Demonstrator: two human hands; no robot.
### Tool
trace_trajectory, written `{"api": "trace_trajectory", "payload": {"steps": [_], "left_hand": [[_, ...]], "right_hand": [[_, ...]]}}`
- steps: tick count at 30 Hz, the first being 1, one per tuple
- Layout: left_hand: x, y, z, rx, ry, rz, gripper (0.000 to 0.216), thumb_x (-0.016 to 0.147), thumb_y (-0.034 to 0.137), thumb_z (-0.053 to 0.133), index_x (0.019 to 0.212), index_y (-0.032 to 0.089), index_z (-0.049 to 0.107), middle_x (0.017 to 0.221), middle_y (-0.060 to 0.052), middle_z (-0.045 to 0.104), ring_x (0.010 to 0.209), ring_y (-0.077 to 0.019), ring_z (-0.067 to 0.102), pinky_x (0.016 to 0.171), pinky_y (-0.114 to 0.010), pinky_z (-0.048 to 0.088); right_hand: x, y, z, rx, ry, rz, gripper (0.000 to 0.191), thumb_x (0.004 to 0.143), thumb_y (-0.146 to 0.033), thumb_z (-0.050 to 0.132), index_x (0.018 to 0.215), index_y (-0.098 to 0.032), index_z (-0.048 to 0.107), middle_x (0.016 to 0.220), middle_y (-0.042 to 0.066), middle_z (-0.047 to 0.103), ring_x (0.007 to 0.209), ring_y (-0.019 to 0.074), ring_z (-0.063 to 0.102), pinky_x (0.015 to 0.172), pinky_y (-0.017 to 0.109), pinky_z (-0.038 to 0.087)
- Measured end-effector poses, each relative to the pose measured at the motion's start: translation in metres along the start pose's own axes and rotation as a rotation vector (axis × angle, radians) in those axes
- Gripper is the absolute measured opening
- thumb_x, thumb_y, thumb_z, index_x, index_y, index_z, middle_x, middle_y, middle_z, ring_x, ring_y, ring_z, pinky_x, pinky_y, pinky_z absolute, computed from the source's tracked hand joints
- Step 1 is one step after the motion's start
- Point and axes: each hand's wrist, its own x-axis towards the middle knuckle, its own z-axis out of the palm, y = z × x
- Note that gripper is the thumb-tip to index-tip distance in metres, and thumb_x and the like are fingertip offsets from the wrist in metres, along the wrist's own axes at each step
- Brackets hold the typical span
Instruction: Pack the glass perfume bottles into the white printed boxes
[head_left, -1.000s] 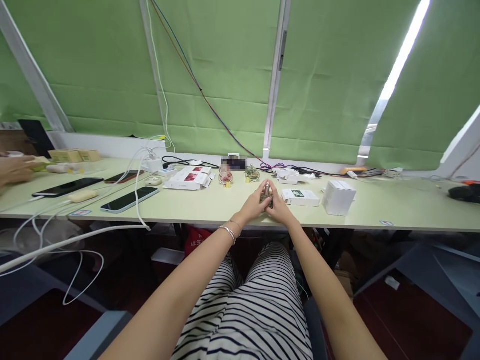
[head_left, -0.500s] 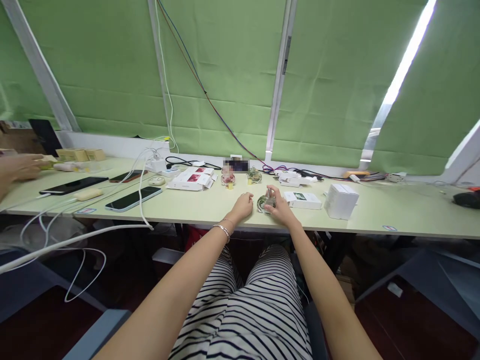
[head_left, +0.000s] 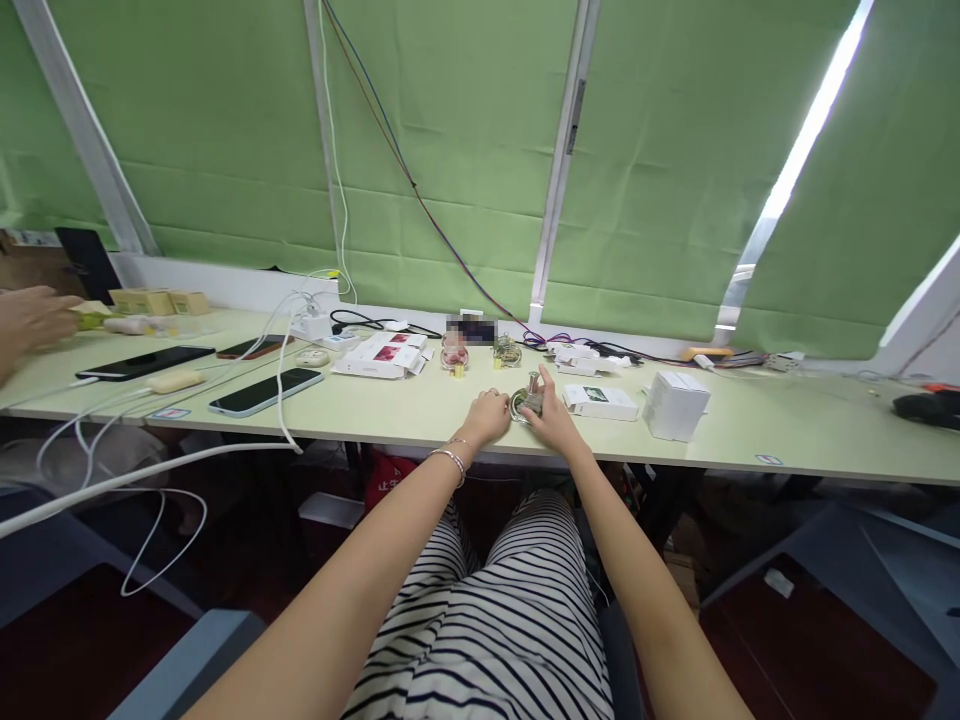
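Note:
A small round glass perfume bottle (head_left: pixel 523 402) with a silver top stands near the front edge of the pale green table (head_left: pixel 750 440). My right hand (head_left: pixel 551 415) is closed around its right side, the index finger raised. My left hand (head_left: pixel 489 413) rests curled on the table just left of the bottle, touching or nearly touching it; I cannot see anything in it. A bracelet is on my left wrist.
Two more small bottles (head_left: pixel 453 354) stand behind, beside flat white boxes (head_left: pixel 384 357), a flat box (head_left: pixel 600 401) and a white cube box (head_left: pixel 677 404). Phones (head_left: pixel 265 390) and white cables (head_left: pixel 281 380) lie at left. Another person's hand (head_left: pixel 34 318) is at far left.
My two hands were clasped together around the bottle; the left hand has come off it and now sits beside it, while the right hand still grips it on the table.

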Motion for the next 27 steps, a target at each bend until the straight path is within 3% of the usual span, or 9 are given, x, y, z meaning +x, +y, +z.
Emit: {"api": "trace_trajectory", "payload": {"steps": [3,8,13,17,23,27], "left_hand": [[0.001,0.0,0.0,0.002,-0.001,0.005,0.025,0.083,0.018,0.039,0.094,0.015,0.062,0.098,-0.013,0.058,0.099,-0.0253,0.053,0.085,-0.036,0.041],[0.002,-0.001,0.001,-0.008,0.0,0.009,0.027,0.082,0.016,0.04,0.097,0.014,0.062,0.098,-0.014,0.058,0.098,-0.026,0.053,0.087,-0.037,0.04],[0.001,0.0,-0.001,-0.036,0.008,0.0,0.026,0.082,0.017,0.041,0.094,0.014,0.063,0.097,-0.014,0.058,0.098,-0.0263,0.053,0.087,-0.037,0.04],[0.001,0.001,-0.002,-0.051,0.012,-0.006,0.027,0.082,0.016,0.04,0.093,0.014,0.064,0.097,-0.015,0.059,0.097,-0.0274,0.054,0.085,-0.038,0.041],[0.002,0.002,-0.001,-0.093,0.02,-0.022,0.03,0.08,0.017,0.042,0.102,0.008,0.06,0.104,-0.02,0.059,0.103,-0.0308,0.053,0.086,-0.039,0.04],[-0.001,0.002,-0.004,-0.189,0.039,0.006,0.063,0.076,0.026,0.052,0.133,0.009,0.032,0.128,-0.019,0.049,0.115,-0.0298,0.048,0.09,-0.037,0.039]], "right_hand": [[0.0,-0.002,-0.003,0.015,-0.012,0.053,0.08,0.08,-0.03,0.048,0.143,-0.017,0.0,0.116,0.013,0.059,0.094,0.0241,0.061,0.083,0.04,0.046],[0.001,-0.005,-0.002,0.0,0.001,0.168,0.078,0.079,-0.035,0.053,0.142,-0.019,0.009,0.114,0.011,0.06,0.1,0.0263,0.058,0.084,0.04,0.045],[0.002,0.003,0.004,-0.05,0.065,0.332,0.077,0.077,-0.042,0.053,0.138,-0.012,0.018,0.119,0.017,0.052,0.108,0.0281,0.052,0.087,0.041,0.042],[0.004,0.008,0.005,-0.068,0.066,0.289,0.065,0.078,-0.038,0.05,0.132,-0.009,0.029,0.128,0.019,0.044,0.118,0.0275,0.044,0.095,0.041,0.038],[0.004,0.01,0.007,-0.076,0.027,0.244,0.06,0.076,-0.027,0.047,0.13,-0.005,0.032,0.117,0.019,0.051,0.105,0.0249,0.051,0.094,0.041,0.04],[0.005,0.012,0.009,-0.007,-0.013,0.19,0.057,0.075,-0.017,0.04,0.131,-0.011,0.032,0.112,0.014,0.055,0.088,0.0198,0.057,0.086,0.04,0.046]]}}
